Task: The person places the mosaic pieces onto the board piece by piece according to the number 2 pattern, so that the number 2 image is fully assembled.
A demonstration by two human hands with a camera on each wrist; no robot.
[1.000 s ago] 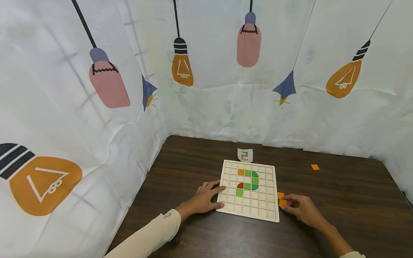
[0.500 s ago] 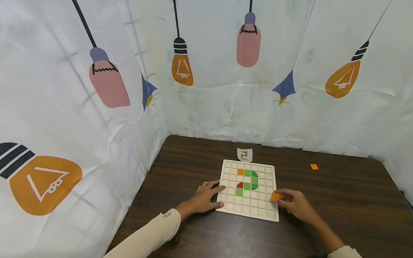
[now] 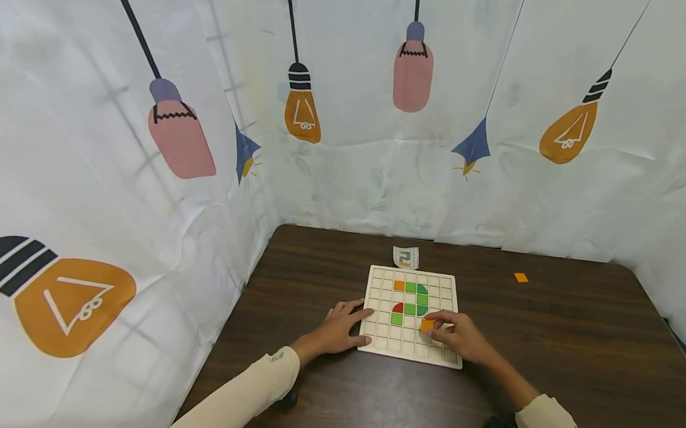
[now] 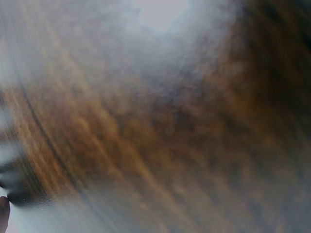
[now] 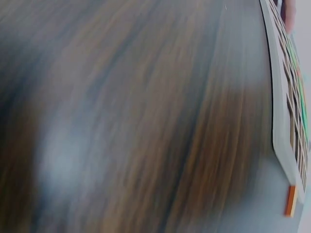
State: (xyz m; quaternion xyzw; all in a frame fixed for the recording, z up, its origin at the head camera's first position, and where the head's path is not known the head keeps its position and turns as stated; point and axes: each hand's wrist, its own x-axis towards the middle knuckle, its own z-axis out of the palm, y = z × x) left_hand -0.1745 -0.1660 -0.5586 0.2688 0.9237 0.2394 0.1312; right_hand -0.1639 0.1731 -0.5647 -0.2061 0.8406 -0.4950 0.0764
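My right hand pinches an orange square tile between thumb and fingers, close over the lower right part of a pale gridded board. With fingers spread, my left hand rests along the board's left edge. On the board sit an orange square, several green squares, dark green rounded pieces and a red rounded piece. Beside the board's right side, in the right wrist view, lies another orange tile; the right hand hides it in the head view.
A small printed card with a grid pattern lies behind the board. One more orange tile is at the back right of the dark wooden table. A white curtain with printed lamps hangs behind the table.
My right hand has taken an orange tile from beside the board's right edge and carried it left over the board. The left hand has stayed in place.
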